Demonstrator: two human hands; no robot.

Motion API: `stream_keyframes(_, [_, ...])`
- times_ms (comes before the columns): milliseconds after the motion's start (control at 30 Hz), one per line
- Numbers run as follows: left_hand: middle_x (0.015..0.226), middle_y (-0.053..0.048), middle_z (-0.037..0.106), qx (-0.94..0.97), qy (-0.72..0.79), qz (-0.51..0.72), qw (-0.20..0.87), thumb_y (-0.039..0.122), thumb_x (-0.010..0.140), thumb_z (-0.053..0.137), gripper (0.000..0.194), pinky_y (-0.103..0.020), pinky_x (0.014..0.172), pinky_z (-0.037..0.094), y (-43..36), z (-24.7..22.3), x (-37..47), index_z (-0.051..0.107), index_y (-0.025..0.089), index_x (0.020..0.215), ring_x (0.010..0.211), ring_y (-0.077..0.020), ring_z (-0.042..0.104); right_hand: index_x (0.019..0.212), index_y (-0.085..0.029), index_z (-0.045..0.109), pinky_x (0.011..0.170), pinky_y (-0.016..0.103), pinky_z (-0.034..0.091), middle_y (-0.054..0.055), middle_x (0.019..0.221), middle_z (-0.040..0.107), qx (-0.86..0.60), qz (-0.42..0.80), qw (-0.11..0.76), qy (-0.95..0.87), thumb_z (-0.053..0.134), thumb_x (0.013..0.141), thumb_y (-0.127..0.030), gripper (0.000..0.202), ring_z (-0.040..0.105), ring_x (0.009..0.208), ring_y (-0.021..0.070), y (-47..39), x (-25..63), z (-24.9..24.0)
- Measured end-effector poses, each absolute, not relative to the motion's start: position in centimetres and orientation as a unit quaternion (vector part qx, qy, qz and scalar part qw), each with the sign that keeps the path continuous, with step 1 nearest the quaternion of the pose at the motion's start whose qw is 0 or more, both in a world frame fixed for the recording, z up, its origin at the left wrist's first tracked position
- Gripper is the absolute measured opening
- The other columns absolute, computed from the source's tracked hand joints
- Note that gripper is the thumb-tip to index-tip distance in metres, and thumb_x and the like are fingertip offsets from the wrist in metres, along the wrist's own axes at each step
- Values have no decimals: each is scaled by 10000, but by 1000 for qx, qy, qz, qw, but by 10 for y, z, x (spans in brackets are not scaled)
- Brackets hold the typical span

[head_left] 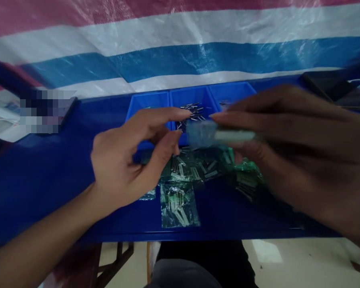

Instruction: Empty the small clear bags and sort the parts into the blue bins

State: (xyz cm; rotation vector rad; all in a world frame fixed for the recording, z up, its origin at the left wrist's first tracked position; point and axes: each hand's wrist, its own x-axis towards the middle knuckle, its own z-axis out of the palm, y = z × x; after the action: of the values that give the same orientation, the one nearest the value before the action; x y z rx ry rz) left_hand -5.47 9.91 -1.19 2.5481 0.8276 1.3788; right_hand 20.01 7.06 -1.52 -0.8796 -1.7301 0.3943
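Note:
My right hand (297, 144), blurred by motion, grips a clear plastic bag (201, 134) with pale strips in it, between thumb and fingers. Just left of that bag is my left hand (135, 160), its thumb and index finger apart with nothing seen between them. Behind the hands, dark metal pins (193, 111) lie in the middle blue bin (189, 95). Under and in front of the hands lie several clear bags of small pale and metal parts, among them a front bag (180, 206) near the table's edge.
The blue table (108, 228) carries a left bin (150, 99) and a right bin (232, 89) beside the middle one. A striped plastic sheet (168, 60) hangs behind. Dark objects stand at the far left and the far right (324, 86).

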Motion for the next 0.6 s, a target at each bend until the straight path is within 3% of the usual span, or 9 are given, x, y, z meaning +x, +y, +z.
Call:
stream_keyframes(67, [985, 22, 858, 863, 256, 435, -21, 211, 1091, 760, 302, -345, 696, 731, 103, -16, -54, 814, 341, 1358, 754, -200, 823, 841, -324, 888, 511, 317, 635, -14, 756, 820, -371, 283, 557, -687, 918, 997, -273, 167, 721, 572, 163, 72, 198, -12])
stream_keyframes(133, [1150, -10, 854, 851, 264, 444, -96, 288, 1065, 808, 256, -353, 649, 721, 104, -18, -53, 836, 362, 1308, 860, -239, 835, 827, -295, 846, 381, 258, 536, -61, 586, 746, -351, 416, 536, -645, 923, 1002, -308, 192, 624, 399, 121, 74, 198, -10])
stream_keyframes(200, [1277, -6, 835, 829, 262, 469, -155, 324, 1054, 840, 219, -344, 619, 710, 101, -18, -53, 845, 404, 1258, 975, -257, 835, 1053, -306, 847, 339, 224, 505, -80, 599, 773, -315, 531, 498, -609, 889, 1037, -329, 50, 630, 362, 122, 76, 198, -8])
stream_keyframes(300, [1362, 7, 832, 861, 229, 426, -160, 250, 1058, 829, 237, -366, 726, 735, 95, -13, -56, 834, 380, 1256, 1142, -269, 825, 1371, -328, 739, 323, 204, 489, -96, 617, 790, -273, 631, 447, -572, 807, 1105, -296, 277, 661, 363, 137, 76, 199, -7])
stream_keyframes(367, [1247, 24, 863, 877, 215, 413, -121, 209, 1071, 793, 257, -409, 784, 732, 96, -8, -58, 825, 365, 1274, 1125, -265, 821, 1409, -311, 704, 330, 214, 499, -57, 762, 859, -257, 645, 448, -563, 774, 1124, -293, 294, 718, 426, 145, 76, 199, -8])
stream_keyframes(467, [944, 71, 824, 810, 291, 507, -33, 229, 1073, 810, 241, -412, 765, 671, 111, -4, -68, 830, 399, 1243, 904, -207, 782, 1342, -296, 739, 362, 242, 514, -10, 953, 897, -262, 611, 490, -563, 779, 1112, -307, 234, 747, 506, 141, 78, 199, -10])
stream_keyframes(600, [729, 85, 725, 754, 410, 507, 82, 455, 1037, 882, 401, -411, 794, 625, 150, -11, -93, 784, 341, 1409, 721, -169, 672, 1222, -268, 771, 395, 246, 481, -16, 828, 845, -276, 581, 500, -580, 805, 1082, -318, 153, 681, 488, 127, 84, 200, -12])
